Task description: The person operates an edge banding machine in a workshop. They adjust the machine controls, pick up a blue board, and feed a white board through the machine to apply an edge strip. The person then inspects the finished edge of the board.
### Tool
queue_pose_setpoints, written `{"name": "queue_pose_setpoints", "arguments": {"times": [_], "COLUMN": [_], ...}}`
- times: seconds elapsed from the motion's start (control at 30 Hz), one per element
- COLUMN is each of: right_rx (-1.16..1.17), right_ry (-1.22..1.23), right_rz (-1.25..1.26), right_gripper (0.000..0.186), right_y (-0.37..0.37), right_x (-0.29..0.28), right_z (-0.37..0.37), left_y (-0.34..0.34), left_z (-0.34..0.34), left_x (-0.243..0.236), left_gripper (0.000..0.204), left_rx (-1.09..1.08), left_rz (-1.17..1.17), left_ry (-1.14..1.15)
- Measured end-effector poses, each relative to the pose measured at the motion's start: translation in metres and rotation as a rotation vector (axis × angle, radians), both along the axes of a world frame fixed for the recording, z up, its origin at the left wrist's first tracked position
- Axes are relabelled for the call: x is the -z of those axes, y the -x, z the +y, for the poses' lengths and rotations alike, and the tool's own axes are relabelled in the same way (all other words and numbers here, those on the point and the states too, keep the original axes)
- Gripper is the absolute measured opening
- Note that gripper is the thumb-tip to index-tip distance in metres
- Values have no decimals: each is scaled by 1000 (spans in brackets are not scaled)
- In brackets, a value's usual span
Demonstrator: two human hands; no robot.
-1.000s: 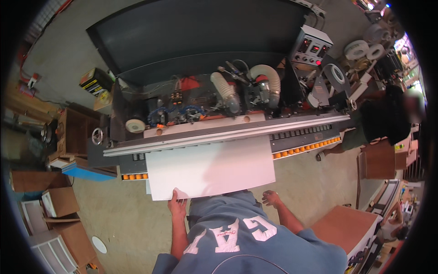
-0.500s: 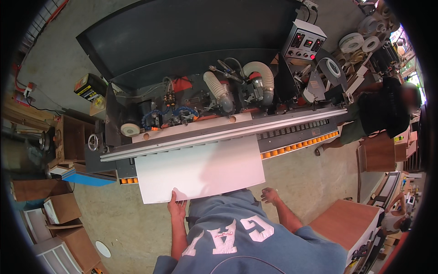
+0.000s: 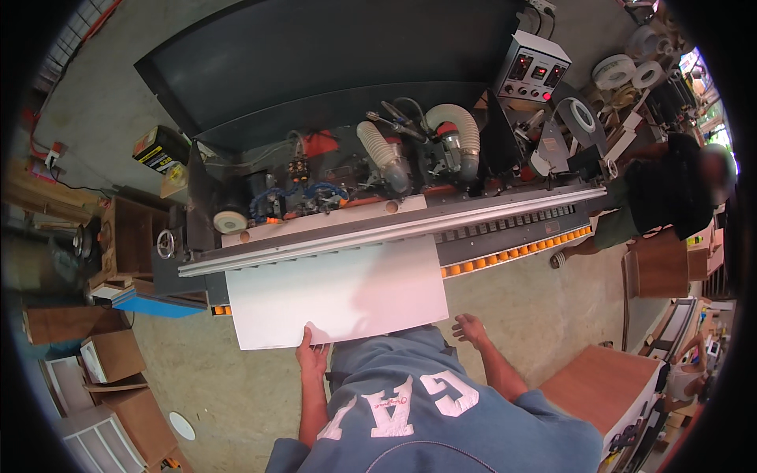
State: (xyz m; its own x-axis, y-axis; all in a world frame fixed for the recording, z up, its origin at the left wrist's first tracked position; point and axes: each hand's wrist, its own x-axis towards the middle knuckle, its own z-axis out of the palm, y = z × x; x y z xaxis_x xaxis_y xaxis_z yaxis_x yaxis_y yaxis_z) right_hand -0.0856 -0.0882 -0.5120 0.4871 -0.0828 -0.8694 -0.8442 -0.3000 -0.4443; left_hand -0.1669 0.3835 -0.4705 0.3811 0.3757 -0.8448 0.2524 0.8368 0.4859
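A large white flat panel (image 3: 335,294) lies on the feed bed of a long woodworking machine (image 3: 394,229), its far edge under the pale pressure rail. My left hand (image 3: 312,353) grips the panel's near edge, thumb on top. My right hand (image 3: 471,328) hangs free to the right of the panel, fingers spread, holding nothing. My blue shirt hides part of the panel's near edge.
A row of orange rollers (image 3: 516,252) runs along the machine's right side. Another person (image 3: 670,197) stands at the machine's right end. A brown cabinet (image 3: 603,390) stands at my right. Cardboard boxes (image 3: 110,355) and wooden parts lie on the concrete floor at left.
The panel has slid left along the machine with my left hand on its near edge. My right hand stays off it.
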Motion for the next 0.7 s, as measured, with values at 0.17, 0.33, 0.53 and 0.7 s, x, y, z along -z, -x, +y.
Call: {"name": "queue_pose_setpoints", "arguments": {"times": [0.17, 0.33, 0.53, 0.7], "right_rx": [-21, -43, -55, -40], "right_ry": [-17, 5, 3, 9], "right_rz": [-15, 19, 41, 40], "right_gripper": [43, 42, 42, 39], "right_y": [-8, -6, 1, 3], "right_x": [-6, -5, -1, 3], "right_z": [11, 14, 12, 14], "left_y": [-2, -3, -3, -6], "left_z": [0, -2, -4, -7], "left_x": [1, 1, 3, 3], "left_gripper": [60, 59, 61, 60], "left_rx": [10, -4, -17, -15], "left_rz": [-9, -8, -19, -36], "left_ry": [5, 18, 43, 72]}}
